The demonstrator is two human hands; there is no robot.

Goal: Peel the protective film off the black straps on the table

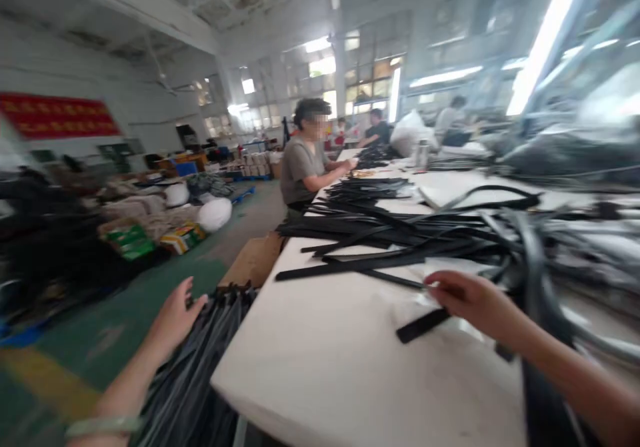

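Observation:
My left hand (177, 313) is raised beside the table's left edge, fingers apart and holding nothing, above a bundle of dark strips (200, 367) that hangs there. A pale bangle (105, 425) circles that forearm. Over the right part of the white table (320, 347), my right hand (463, 297) has its fingers pressed together near a short black strap end (423, 325) and some clear plastic. Blur hides what its fingertips hold, if anything. Long black straps (390, 230) lie in a loose pile across the table beyond my hands.
A person in a grey shirt (303, 167) works at the table's far left side. A cardboard box (255, 260) stands against the left edge. Wide dark straps (540, 287) drape down at the right. Sacks and bundles (215, 215) lie on the floor at left.

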